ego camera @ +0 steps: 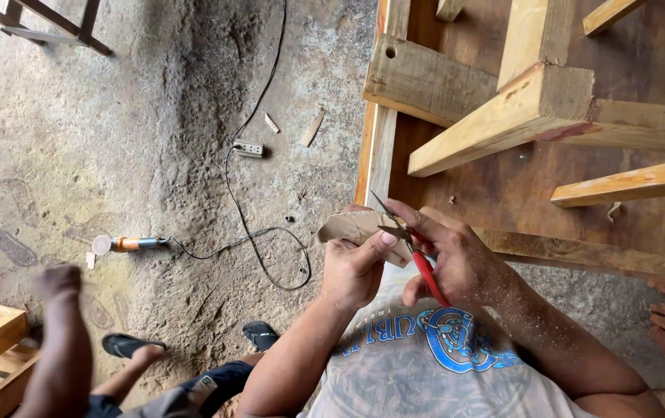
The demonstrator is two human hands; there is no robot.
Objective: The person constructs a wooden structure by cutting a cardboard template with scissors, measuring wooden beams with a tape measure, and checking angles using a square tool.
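Note:
My left hand grips a brown sheet of sandpaper in front of my chest. My right hand holds red-handled scissors, their blades open against the sheet's right edge. Sawdust specks cover both forearms. Both hands hover just in front of the edge of a brown wooden board.
A pale wooden frame lies on the board at the right. On the concrete floor lie a power tool with an orange body, its black cable and a socket strip. Another person's arm and sandalled foot are at lower left.

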